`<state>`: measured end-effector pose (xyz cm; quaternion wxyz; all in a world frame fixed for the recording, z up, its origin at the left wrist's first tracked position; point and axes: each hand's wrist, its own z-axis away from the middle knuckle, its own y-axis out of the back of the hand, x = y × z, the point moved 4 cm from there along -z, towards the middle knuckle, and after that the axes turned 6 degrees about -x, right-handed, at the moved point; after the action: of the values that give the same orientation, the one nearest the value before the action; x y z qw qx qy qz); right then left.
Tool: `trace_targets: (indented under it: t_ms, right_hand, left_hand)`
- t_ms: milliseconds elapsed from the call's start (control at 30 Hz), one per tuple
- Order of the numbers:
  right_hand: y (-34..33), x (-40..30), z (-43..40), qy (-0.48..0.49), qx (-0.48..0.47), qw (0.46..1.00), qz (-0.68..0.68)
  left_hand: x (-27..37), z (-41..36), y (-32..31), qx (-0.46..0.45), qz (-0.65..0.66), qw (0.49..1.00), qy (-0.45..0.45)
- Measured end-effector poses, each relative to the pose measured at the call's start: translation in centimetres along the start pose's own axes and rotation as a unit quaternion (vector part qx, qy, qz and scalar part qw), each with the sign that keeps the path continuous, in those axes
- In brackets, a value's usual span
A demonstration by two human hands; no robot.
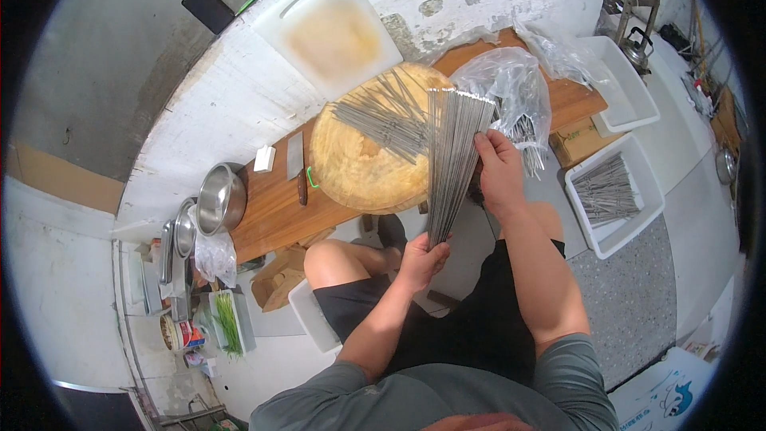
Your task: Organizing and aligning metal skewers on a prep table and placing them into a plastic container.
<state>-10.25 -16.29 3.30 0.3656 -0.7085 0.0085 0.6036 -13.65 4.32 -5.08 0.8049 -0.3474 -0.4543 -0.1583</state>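
Observation:
A fanned bundle of thin metal skewers stands raised in front of me, its far ends spread wide. My left hand grips the narrow near end. At the upper right edge of the fan, my right hand pinches the outer skewers between thumb and fingers. Behind the bundle, a round wooden chopping block carries more loose skewers, lying crosswise in a pile. A clear plastic bag with further skewers rests right of the block.
A cleaver lies left of the block on the wooden table, near a steel bowl. A white cutting board leans on the wall. At right, a white plastic tub holds skewers, beside a cardboard box.

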Motion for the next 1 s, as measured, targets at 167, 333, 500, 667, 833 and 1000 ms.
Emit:
trace_targets:
  t_ms: [167,333,500,667,833,1000]
  right_hand:
    - [-0.3,-0.1,0.0,-0.001,-0.018,1.0,-0.009]
    - [-0.2,0.3,-0.2,0.003,-0.02,1.0,-0.01]
    - [-0.2,0.0,-0.2,0.0,-0.022,1.0,0.003]
    - [-0.5,-0.6,0.0,0.014,-0.014,1.0,0.021]
    - [-0.4,-0.4,-0.1,0.014,-0.017,0.999,0.035]
    - [-0.2,-0.4,-0.1,0.019,-0.017,0.999,0.035]
  left_hand:
    - [-0.8,-0.2,0.5,-0.02,0.022,1.0,-0.01]
    - [-0.5,0.0,0.4,-0.023,0.032,0.999,-0.02]
    - [-0.6,0.0,0.5,-0.022,0.03,0.999,-0.017]
    - [-0.7,0.1,0.5,-0.022,0.038,0.999,-0.002]
    - [-1.2,0.0,0.9,-0.052,0.056,0.997,-0.019]
    - [-1.2,0.0,0.8,-0.061,0.043,0.997,-0.022]
